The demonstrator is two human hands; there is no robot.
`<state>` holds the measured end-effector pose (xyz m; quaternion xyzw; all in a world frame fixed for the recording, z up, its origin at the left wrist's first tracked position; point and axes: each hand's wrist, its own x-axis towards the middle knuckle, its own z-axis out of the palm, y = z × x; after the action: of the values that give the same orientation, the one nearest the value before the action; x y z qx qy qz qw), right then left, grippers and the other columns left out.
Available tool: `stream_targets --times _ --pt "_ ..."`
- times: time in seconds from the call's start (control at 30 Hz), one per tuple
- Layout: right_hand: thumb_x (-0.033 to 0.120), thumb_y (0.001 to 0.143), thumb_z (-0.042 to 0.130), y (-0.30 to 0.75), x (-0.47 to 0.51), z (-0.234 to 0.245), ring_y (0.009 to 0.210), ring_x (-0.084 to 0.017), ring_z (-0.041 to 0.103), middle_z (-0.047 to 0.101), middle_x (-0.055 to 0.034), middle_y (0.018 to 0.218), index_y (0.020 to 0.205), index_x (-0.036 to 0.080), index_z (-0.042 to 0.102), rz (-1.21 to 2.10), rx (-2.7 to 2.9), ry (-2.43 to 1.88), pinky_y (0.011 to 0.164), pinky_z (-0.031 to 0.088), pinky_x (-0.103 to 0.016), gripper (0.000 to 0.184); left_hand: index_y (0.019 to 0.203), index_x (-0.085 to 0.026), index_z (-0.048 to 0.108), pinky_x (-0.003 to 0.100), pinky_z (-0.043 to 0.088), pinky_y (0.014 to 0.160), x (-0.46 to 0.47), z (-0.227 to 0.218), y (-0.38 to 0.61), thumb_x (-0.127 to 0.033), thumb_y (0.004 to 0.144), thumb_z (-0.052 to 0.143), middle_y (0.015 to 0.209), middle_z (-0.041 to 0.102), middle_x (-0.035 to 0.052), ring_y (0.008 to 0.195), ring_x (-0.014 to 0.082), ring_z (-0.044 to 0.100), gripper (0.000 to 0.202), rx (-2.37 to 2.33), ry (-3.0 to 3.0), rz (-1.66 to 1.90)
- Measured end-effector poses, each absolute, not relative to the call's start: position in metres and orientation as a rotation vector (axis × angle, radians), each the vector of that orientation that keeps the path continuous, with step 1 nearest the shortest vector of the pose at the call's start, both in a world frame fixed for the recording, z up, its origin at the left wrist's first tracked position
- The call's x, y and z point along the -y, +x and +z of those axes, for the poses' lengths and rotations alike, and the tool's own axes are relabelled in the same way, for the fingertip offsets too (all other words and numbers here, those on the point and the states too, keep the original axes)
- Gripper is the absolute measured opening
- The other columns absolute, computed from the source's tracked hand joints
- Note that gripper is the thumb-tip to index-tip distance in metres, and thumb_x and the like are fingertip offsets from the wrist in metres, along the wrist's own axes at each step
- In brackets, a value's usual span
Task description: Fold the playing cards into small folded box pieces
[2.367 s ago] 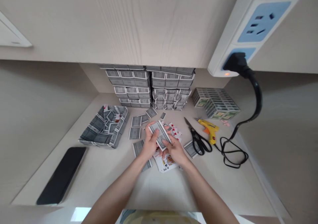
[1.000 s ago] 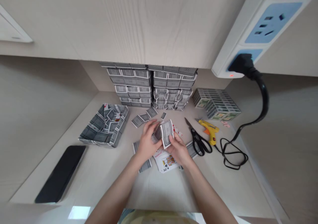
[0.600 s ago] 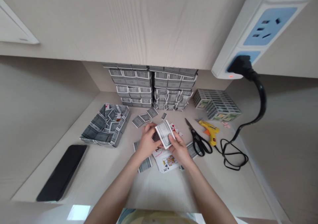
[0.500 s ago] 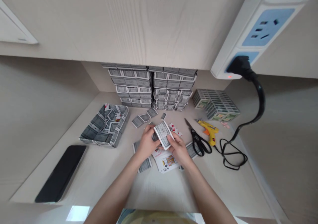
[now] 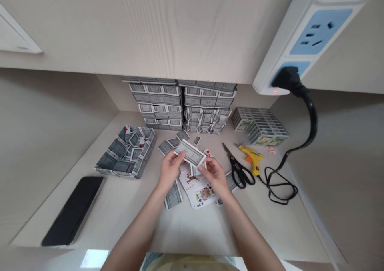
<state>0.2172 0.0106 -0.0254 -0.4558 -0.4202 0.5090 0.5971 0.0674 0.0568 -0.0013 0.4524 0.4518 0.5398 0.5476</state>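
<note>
Both my hands hold one grey-backed playing card piece (image 5: 190, 153) just above the desk. My left hand (image 5: 168, 171) pinches its left end and my right hand (image 5: 213, 174) pinches its right end, so it lies almost flat between them. Under my hands lie loose cards, some face up with a king showing (image 5: 200, 191), some face down (image 5: 173, 197).
Stacks of boxes made from cards (image 5: 180, 106) stand at the back. A card-made tray (image 5: 126, 153) sits left, a black phone (image 5: 71, 211) at front left. Scissors (image 5: 238, 169), a yellow glue gun (image 5: 252, 157) with its cord (image 5: 280, 187), and card packs (image 5: 259, 125) lie right.
The card piece was held tilted upright close to my hands; now it is turned flat and lifted slightly forward, with my hands spread apart to its two ends.
</note>
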Motion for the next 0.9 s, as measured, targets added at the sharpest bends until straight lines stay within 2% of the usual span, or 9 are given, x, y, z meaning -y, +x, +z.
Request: stream_targets --times 0.17,0.27,0.43,0.6,0.67,0.73,0.8,0.9 --pt "0.03 0.066 0.068 0.216 -0.013 -0.026 0.067 -0.017 0.057 0.053 -0.0022 0.089 0.11 0.028 0.043 1.217 0.882 -1.011 0.043 0.051 -0.027 0.05 0.085 -0.014 0.054 0.032 0.054 0.066 -0.063 0.004 0.059 -0.036 0.064 0.068 0.075 0.066 0.0025 0.063 0.0144 0.064 0.034 -1.048 0.754 1.377" --pt "0.03 0.067 0.067 0.216 -0.013 -0.024 0.072 -0.018 0.057 0.052 -0.0037 0.091 0.115 0.027 0.042 1.2 0.867 -1.023 0.045 0.053 -0.029 0.054 0.089 -0.016 0.05 0.034 0.055 0.066 -0.064 0.006 0.057 -0.032 0.062 0.07 0.076 0.066 0.0012 0.063 0.0144 0.065 0.037 -1.059 0.742 1.4" --pt "0.031 0.071 0.064 0.217 -0.012 -0.021 0.089 -0.022 0.056 0.052 -0.0048 0.102 0.11 0.027 0.043 1.15 0.8 -1.016 0.058 0.057 -0.034 0.045 0.087 -0.017 0.043 0.038 0.056 0.067 -0.062 0.004 0.062 -0.027 0.062 0.07 0.082 0.064 0.001 0.065 0.015 0.066 0.038 -1.016 0.729 1.359" --pt "0.03 0.07 0.064 0.218 -0.012 -0.019 0.09 -0.021 0.057 0.054 -0.0039 0.101 0.109 0.028 0.041 1.139 0.772 -0.999 0.058 0.055 -0.033 0.046 0.091 -0.02 0.039 0.035 0.057 0.065 -0.059 0.003 0.065 -0.022 0.061 0.07 0.086 0.061 -0.0005 0.072 0.0138 0.064 0.043 -0.988 0.735 1.37" --pt "0.029 0.068 0.067 0.219 -0.013 -0.019 0.082 -0.02 0.058 0.056 -0.0035 0.096 0.109 0.027 0.04 1.12 0.78 -1.014 0.053 0.054 -0.03 0.049 0.095 -0.021 0.039 0.035 0.057 0.065 -0.059 0.003 0.065 -0.021 0.061 0.07 0.089 0.059 -0.0006 0.072 0.0135 0.063 0.046 -0.988 0.741 1.364" --pt "0.029 0.067 0.068 0.22 -0.013 -0.019 0.067 -0.016 0.057 0.057 -0.0023 0.089 0.107 0.026 0.042 1.11 0.798 -1.034 0.048 0.05 -0.027 0.048 0.101 -0.022 0.04 0.035 0.058 0.065 -0.059 0.003 0.065 -0.021 0.061 0.069 0.093 0.057 -0.0001 0.073 0.0134 0.063 0.049 -0.992 0.751 1.362" --pt "0.029 0.067 0.068 0.22 -0.013 -0.018 0.051 -0.01 0.05 0.058 0.0 0.082 0.101 0.024 0.045 1.108 0.81 -1.062 0.043 0.044 -0.023 0.041 0.106 -0.024 0.041 0.036 0.058 0.066 -0.059 0.003 0.065 -0.022 0.063 0.068 0.1 0.055 0.001 0.077 0.014 0.063 0.05 -0.99 0.776 1.373" --pt "0.032 0.067 0.067 0.221 -0.012 -0.015 0.042 -0.005 0.039 0.055 0.0033 0.073 0.092 0.022 0.05 1.095 0.791 -1.12 0.037 0.033 -0.02 0.032 0.112 -0.027 0.042 0.037 0.057 0.069 -0.059 0.003 0.064 -0.024 0.065 0.066 0.111 0.051 0.0024 0.083 0.0155 0.062 0.053 -0.979 0.826 1.388"
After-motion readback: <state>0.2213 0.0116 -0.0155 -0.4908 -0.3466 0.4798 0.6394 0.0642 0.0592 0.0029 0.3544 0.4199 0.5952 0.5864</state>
